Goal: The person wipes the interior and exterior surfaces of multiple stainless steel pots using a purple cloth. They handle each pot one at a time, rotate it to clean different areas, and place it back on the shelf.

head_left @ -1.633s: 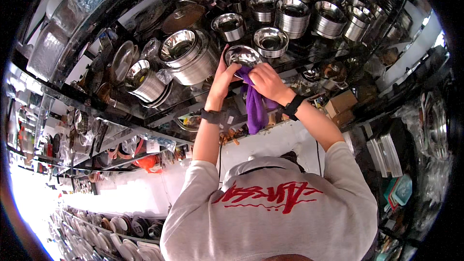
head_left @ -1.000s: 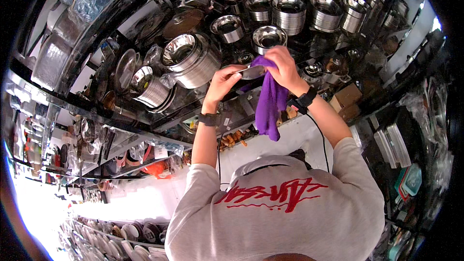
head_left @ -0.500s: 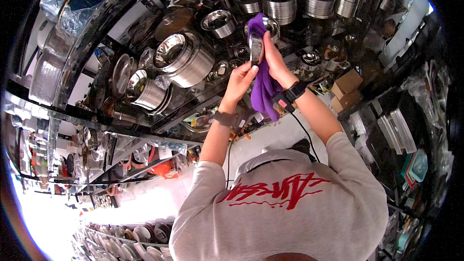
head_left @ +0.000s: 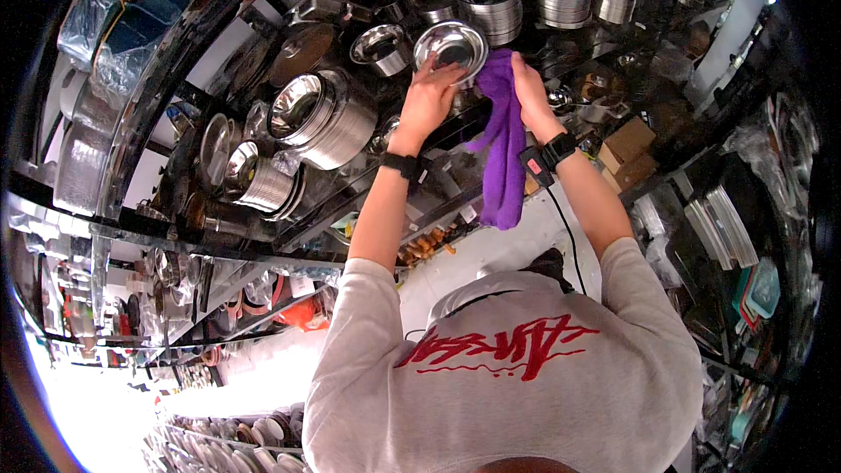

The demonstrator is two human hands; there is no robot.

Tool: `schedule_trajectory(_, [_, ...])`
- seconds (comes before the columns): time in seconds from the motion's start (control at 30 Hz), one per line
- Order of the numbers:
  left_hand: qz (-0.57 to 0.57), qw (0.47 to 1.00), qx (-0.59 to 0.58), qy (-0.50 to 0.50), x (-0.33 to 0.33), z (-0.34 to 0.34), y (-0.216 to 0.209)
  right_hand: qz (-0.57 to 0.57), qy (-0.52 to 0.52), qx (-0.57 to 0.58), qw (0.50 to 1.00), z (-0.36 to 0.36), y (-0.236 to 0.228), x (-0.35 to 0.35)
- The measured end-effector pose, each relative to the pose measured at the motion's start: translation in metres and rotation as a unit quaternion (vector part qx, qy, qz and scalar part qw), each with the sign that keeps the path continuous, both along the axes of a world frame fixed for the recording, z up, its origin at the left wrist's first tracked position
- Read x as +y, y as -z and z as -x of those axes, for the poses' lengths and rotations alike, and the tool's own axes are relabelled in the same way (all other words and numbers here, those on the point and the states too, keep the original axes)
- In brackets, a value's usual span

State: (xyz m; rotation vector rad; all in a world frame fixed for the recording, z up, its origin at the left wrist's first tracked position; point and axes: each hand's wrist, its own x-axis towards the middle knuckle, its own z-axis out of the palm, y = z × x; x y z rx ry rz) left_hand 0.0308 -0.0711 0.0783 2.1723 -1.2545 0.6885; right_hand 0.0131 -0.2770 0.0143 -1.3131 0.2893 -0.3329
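Observation:
A shiny round metal bowl [head_left: 451,38] is tilted so that its inside faces up towards me. My left hand [head_left: 427,103] is closed on its near rim, with fingers reaching over the edge into it. Just right of the bowl, a purple cloth [head_left: 502,153] hangs down in long folds from my right hand [head_left: 533,98]. That hand is closed on the cloth's upper part, and some of its fingers are hidden behind the fabric. The cloth's top meets the bowl's right edge; whether they touch I cannot tell.
Stacked metal bowls [head_left: 492,10] line the shelf beyond my hands. More large basins [head_left: 337,127] stand stacked at the left. Cardboard boxes [head_left: 627,147] sit to the right, near my right forearm. A black cable [head_left: 571,232] hangs from the right wrist's device.
The bowl has turned from edge-on to showing its inside and moved slightly left with my left hand. My right hand and the cloth have drawn away to the right.

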Motion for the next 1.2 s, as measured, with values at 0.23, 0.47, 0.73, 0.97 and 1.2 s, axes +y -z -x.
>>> schedule_trajectory(0.23, [-0.041,0.992,0.086,-0.086,-0.021,-0.041,0.029,0.393,0.21,-0.037,0.895,-0.018,0.026,-0.025])
schedule_trajectory(0.47, [-0.11,0.979,0.102,-0.135,-0.029,-0.022,0.025,0.432,0.208,-0.05,0.876,-0.026,0.032,-0.031])
schedule_trajectory(0.73, [-0.092,0.992,0.048,-0.071,-0.019,-0.029,0.031,0.428,0.217,-0.056,0.876,-0.023,0.031,-0.027])
schedule_trajectory(0.97, [-0.113,0.989,0.091,-0.032,-0.019,-0.025,0.014,0.42,0.225,-0.028,0.879,-0.026,0.037,-0.028])
schedule_trajectory(1.2, [-0.043,0.964,0.048,-0.256,0.034,-0.107,-0.009,0.418,0.209,-0.033,0.883,-0.022,0.032,-0.023])
